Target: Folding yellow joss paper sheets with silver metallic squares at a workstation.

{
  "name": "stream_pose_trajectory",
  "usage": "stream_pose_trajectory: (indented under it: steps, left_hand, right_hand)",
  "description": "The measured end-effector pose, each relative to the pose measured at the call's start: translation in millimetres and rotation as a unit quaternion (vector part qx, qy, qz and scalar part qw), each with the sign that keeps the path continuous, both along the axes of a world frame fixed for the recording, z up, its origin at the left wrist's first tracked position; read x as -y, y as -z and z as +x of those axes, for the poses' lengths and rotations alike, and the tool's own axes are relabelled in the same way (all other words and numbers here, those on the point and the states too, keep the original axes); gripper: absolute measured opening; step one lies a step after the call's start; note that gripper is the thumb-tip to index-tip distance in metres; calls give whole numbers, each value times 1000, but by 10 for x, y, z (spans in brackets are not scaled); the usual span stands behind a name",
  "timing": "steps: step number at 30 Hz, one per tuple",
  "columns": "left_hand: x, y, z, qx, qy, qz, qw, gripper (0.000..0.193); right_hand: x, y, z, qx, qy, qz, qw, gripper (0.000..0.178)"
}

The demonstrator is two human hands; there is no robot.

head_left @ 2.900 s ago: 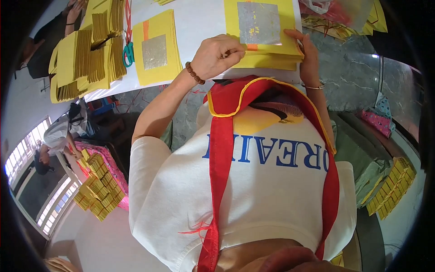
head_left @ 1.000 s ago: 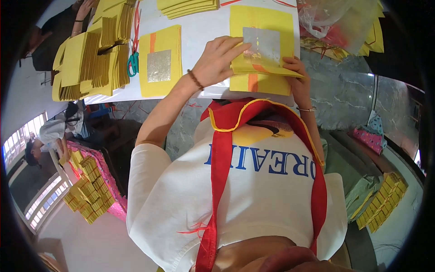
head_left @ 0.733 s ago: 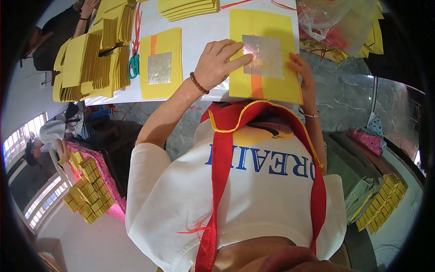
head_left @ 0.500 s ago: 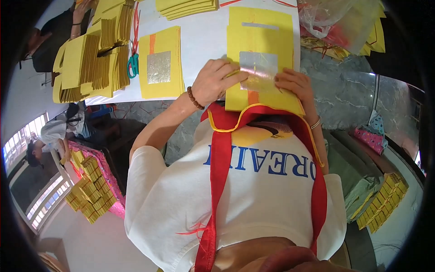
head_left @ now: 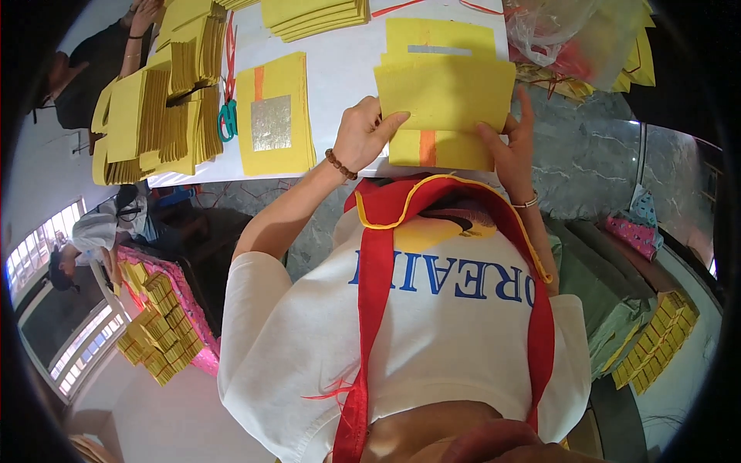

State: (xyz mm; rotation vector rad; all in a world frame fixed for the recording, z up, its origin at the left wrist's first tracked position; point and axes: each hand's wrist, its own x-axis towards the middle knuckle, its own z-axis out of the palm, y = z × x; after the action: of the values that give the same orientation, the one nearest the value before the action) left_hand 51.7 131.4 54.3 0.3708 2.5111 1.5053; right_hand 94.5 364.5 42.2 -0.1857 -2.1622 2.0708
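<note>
Both my hands hold a yellow paper sheet [head_left: 445,92], its edge folded up away from me. My left hand [head_left: 364,133] pinches the left end, thumb in front and fingers partly hidden behind. At the right end, my right hand [head_left: 511,150] presses its thumb against the front, with the index finger raised past the edge. More yellow paper [head_left: 459,150] with an orange stripe shows below the fold. Beyond it lies another part of yellow paper [head_left: 478,35] with a strip of silver foil. The foil square seen before is hidden.
To the left lies a stack of yellow paper [head_left: 278,81] with a silver square. Teal-handled scissors [head_left: 227,121] with red ties sit beside it. Bundles of folded yellow paper [head_left: 143,108] crowd the white table's [head_left: 340,69] left end. A plastic bag [head_left: 544,31] stands at right. Other people are at left.
The near part of the yellow sheet has been lifted and folded away from me over the silver square. My thumbs have come round to the front of the paper.
</note>
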Motion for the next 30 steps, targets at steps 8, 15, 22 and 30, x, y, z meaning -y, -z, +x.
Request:
stream_pose_trajectory:
  steps: [8, 15, 22, 30]
  left_hand:
    - [-34, 235, -78, 125, -57, 144, 980, 33]
    - [-27, 195, -124, 114, -51, 174, 977, 65]
    - [-24, 207, -197, 168, -53, 195, 965, 72]
    - [-7, 109, -175, 159, -58, 182, 969, 70]
  right_hand:
    - [-44, -10, -114, 74, -18, 105, 992, 31]
    - [19, 14, -173, 88, 25, 60, 994, 22]
    - [9, 67, -192, 89, 25, 48, 995, 22]
    - [81, -7, -183, 94, 45, 32, 994, 22]
